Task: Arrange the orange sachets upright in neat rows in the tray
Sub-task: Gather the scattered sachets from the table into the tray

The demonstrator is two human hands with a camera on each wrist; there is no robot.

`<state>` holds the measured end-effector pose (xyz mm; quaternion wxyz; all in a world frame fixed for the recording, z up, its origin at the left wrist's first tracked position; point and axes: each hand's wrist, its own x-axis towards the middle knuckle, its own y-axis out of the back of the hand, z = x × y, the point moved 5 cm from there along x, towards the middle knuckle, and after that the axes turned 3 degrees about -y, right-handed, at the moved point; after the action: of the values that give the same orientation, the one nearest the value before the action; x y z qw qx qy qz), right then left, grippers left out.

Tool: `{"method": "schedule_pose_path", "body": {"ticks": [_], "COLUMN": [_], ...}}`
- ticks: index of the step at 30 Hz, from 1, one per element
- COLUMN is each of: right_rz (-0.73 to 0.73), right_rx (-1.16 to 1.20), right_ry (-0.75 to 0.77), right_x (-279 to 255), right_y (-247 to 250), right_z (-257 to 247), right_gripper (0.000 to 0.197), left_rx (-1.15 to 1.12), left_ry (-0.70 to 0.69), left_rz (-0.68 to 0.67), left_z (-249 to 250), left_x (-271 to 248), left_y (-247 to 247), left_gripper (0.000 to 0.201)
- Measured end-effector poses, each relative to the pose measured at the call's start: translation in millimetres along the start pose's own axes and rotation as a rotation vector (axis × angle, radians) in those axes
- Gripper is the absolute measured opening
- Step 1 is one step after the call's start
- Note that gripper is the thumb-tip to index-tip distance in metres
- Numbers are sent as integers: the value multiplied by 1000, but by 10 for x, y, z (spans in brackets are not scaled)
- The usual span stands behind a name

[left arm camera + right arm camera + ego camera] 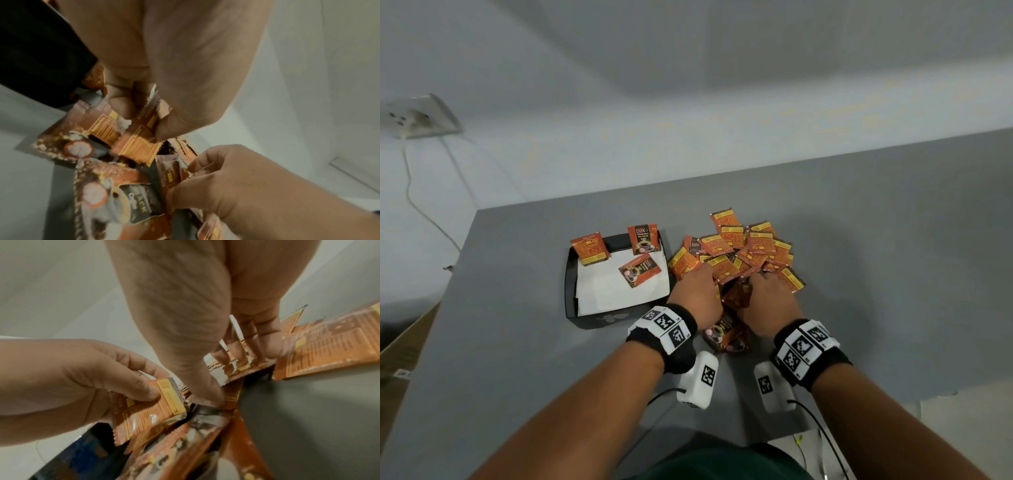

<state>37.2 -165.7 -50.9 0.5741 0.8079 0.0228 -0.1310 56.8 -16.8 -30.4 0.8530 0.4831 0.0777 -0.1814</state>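
A black tray with a white paper liner sits left of a loose pile of orange sachets. Inside it, one sachet leans on the back left wall. A second stands at the back right and a third lies flat. Both hands are in the near side of the pile. My left hand pinches an orange sachet between thumb and fingers. My right hand grips a small bunch of sachets, thumb pressed on their edge.
The grey table ends just left of the tray and meets the wall behind. A wall socket with a cable hangs at the far left, and a cardboard box sits below the table's left edge. More sachets lie under my wrists.
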Motion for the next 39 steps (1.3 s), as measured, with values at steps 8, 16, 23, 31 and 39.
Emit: {"method": "schedule_pose_path", "body": {"ticks": [8, 16, 23, 31, 39], "right_rz": [67, 127, -52, -8, 11], "right_rx": [42, 322, 290, 95, 161], "right_ry": [-40, -158, -85, -178, -144], "right_x": [-23, 191, 315, 450, 525], "right_y": [220, 638, 492, 161, 197], "right_z": [-74, 383, 554, 707, 626], "right_gripper": [15, 16, 16, 63, 49], "left_rx": [-204, -395, -142, 94, -5], "left_ry": [-153, -76, -68, -95, -163], "left_rz": [120, 110, 37, -11, 29], "left_z": [96, 97, 275, 318, 348], "left_x": [-107, -21, 15, 48, 60], "left_y": [195, 116, -224, -427, -277], "left_gripper": [27, 30, 18, 64, 35]}}
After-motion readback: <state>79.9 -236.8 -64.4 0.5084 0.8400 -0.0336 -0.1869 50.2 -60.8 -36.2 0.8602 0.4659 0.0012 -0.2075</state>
